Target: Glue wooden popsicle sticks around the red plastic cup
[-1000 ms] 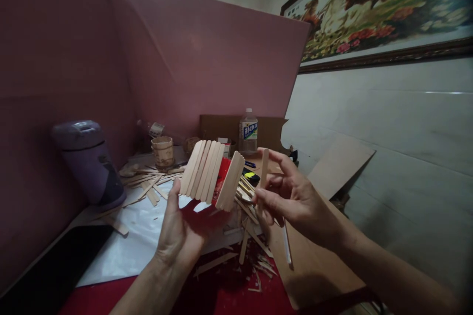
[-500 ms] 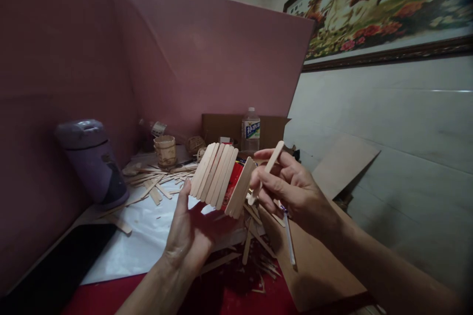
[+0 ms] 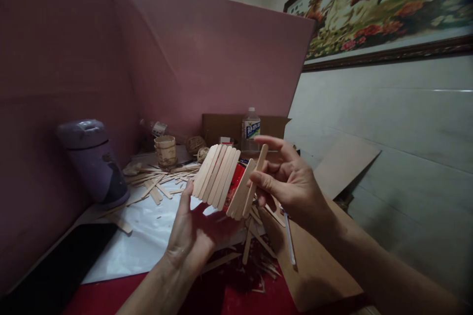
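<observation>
My left hand (image 3: 194, 229) holds up a red container (image 3: 235, 184) from below and the left, its thumb at the left edge. Wooden craft sticks (image 3: 216, 175) stand side by side, tilted, over the container's side, and the red shows through a gap between them. Between thumb and fingers of my right hand (image 3: 284, 174) is a single craft stick (image 3: 255, 182). That stick is beside the rightmost sticks on the container; whether it touches them I cannot tell. The fingers of my left hand are hidden behind the container.
Loose craft sticks (image 3: 153, 189) lie on the white sheet (image 3: 129, 251). A purple tumbler (image 3: 94, 165) stands at left, with a small wooden barrel (image 3: 165, 151) and a plastic bottle (image 3: 251, 130) at the back. Brown cardboard (image 3: 314, 256) lies at right, near a black flat object (image 3: 62, 261).
My right hand has moved the single craft stick left, close against the right end of the row. The left hand and container have barely shifted.
</observation>
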Demonstrator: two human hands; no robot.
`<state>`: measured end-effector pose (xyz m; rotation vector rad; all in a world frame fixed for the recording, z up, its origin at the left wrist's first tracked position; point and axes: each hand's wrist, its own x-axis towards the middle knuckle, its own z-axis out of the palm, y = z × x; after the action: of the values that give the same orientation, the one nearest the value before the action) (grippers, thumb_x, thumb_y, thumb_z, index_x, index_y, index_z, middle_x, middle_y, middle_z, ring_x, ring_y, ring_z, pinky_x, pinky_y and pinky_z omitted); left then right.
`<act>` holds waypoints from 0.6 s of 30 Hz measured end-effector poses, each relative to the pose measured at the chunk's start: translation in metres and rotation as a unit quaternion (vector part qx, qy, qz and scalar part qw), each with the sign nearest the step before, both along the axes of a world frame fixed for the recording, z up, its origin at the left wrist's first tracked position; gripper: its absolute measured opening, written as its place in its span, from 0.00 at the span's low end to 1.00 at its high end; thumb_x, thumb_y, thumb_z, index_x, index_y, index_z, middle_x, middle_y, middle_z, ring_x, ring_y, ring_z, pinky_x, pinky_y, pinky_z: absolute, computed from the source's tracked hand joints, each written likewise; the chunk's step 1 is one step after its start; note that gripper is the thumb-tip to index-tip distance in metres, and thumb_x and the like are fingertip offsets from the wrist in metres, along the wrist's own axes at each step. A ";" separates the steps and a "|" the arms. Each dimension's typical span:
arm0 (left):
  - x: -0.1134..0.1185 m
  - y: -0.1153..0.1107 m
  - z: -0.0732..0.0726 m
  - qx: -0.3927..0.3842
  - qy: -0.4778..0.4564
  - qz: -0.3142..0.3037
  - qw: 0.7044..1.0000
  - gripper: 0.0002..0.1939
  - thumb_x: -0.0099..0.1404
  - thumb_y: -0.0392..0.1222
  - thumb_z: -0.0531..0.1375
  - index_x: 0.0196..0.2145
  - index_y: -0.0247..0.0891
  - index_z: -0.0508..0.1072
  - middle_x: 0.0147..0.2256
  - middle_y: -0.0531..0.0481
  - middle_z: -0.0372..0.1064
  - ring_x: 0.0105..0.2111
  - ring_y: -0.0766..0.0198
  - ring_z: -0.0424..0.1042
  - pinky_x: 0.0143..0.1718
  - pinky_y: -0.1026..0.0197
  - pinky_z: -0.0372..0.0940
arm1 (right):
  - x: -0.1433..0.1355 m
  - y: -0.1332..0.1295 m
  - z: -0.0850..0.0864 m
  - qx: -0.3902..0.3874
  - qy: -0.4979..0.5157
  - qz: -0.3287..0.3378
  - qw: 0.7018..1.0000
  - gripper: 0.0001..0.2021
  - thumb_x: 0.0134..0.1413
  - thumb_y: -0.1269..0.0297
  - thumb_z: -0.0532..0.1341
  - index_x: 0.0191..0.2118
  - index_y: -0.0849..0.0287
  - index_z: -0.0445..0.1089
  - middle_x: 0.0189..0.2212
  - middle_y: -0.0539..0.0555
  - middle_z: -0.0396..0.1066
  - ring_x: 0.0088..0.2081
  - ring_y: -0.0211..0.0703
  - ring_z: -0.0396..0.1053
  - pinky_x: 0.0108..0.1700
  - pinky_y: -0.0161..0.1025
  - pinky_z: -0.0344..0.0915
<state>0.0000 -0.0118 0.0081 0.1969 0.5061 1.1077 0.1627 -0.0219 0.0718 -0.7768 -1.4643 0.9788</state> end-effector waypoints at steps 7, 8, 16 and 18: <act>0.000 -0.001 0.000 -0.010 -0.006 -0.006 1.000 0.36 0.58 0.58 0.59 0.57 0.33 0.59 0.53 0.26 0.62 0.48 0.36 0.69 0.41 0.41 0.68 | -0.007 0.009 -0.006 0.014 0.010 -0.012 1.000 0.15 0.52 0.62 0.65 0.45 0.55 0.65 0.21 0.44 0.65 0.18 0.38 0.71 0.13 0.31 0.64; 0.000 -0.001 -0.001 -0.007 -0.005 -0.006 1.000 0.36 0.58 0.58 0.59 0.57 0.33 0.59 0.52 0.26 0.62 0.48 0.36 0.69 0.41 0.41 0.68 | -0.007 0.011 -0.007 0.011 0.019 -0.016 1.000 0.14 0.51 0.63 0.65 0.43 0.56 0.66 0.21 0.44 0.65 0.18 0.37 0.70 0.13 0.30 0.65; -0.001 0.001 -0.003 -0.014 -0.005 -0.014 1.000 0.33 0.59 0.58 0.59 0.54 0.33 0.61 0.51 0.28 0.62 0.48 0.36 0.68 0.43 0.41 0.66 | -0.008 0.021 -0.009 0.027 0.066 -0.068 0.995 0.13 0.47 0.66 0.67 0.38 0.58 0.65 0.19 0.43 0.65 0.16 0.33 0.66 0.13 0.29 0.63; -0.001 0.002 -0.004 -0.017 -0.006 -0.013 1.000 0.33 0.59 0.58 0.59 0.54 0.33 0.61 0.50 0.28 0.62 0.48 0.35 0.67 0.43 0.40 0.66 | -0.007 0.024 -0.011 0.026 0.070 -0.072 0.995 0.13 0.47 0.66 0.67 0.38 0.58 0.65 0.19 0.43 0.66 0.16 0.33 0.65 0.13 0.29 0.62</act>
<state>-0.0007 -0.0102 0.0044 0.1669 0.5106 1.0729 0.1558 0.0017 0.0612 -0.7500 -1.2902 0.8657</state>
